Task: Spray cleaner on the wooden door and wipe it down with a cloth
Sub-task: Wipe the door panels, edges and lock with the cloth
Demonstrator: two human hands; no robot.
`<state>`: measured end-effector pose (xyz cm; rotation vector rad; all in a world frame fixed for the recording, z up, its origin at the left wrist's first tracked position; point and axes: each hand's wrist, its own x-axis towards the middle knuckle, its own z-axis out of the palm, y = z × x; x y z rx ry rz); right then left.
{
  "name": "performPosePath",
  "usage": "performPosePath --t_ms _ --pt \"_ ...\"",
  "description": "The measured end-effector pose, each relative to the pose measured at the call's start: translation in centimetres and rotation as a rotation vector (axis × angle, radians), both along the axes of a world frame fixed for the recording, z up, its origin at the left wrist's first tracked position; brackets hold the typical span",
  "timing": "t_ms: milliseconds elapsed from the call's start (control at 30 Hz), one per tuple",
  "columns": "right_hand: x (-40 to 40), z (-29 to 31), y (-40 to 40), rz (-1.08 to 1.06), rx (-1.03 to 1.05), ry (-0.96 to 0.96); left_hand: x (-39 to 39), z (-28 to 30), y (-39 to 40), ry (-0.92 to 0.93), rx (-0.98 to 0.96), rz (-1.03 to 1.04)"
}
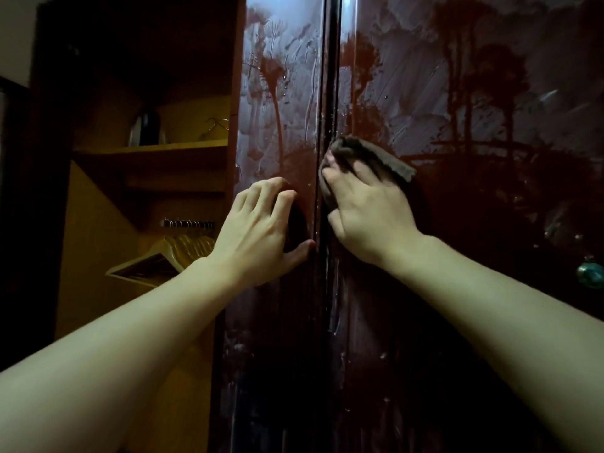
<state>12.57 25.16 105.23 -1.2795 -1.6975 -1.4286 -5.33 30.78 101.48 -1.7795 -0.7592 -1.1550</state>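
A dark red-brown glossy wooden door fills the right half of the head view, streaked with wet runs and pale smear marks. A narrower panel stands left of a vertical seam. My right hand presses a folded brown cloth flat against the door just right of the seam. My left hand rests on the left panel with fingers spread and thumb by the seam, holding nothing. No spray bottle is in view.
To the left is an open wardrobe with a wooden shelf, a dark object on it, and several wooden hangers on a rail below. A small round greenish knob sits at the door's right edge.
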Motion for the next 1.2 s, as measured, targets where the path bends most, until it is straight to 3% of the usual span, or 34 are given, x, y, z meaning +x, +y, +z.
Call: performPosePath --t_ms 67,233,467,667,733,900,1100,1200 --pt "-0.2 -0.4 0.4 0.044 -0.001 0.011 -0.1 0.2 0.0 -0.001 0.005 -0.007" --pt "1.3 -7.1 0.1 0.141 -0.106 -0.181 -0.7 0.0 0.6 0.031 0.002 -0.018" --pt "-1.4 1.3 1.2 0.081 -0.011 -0.035 -1.7 0.2 1.1 0.005 0.018 -0.002" --pt "-0.5 -5.3 1.8 0.203 -0.123 -0.294 -2.7 -0.2 1.4 0.038 0.015 -0.001" --pt "-0.5 -4.3 1.7 0.218 -0.168 -0.346 -3.1 -0.5 1.5 0.07 0.017 0.017" --pt "-2.9 2.0 2.1 0.091 -0.052 -0.187 -4.0 -0.3 1.6 0.006 -0.015 0.052" --pt "-4.1 -7.0 2.7 0.275 -0.121 -0.344 -6.0 -1.2 1.5 0.115 -0.034 0.105" --pt "-4.7 -4.5 3.2 0.238 -0.172 -0.37 -6.7 -1.8 1.5 0.078 -0.046 0.099"
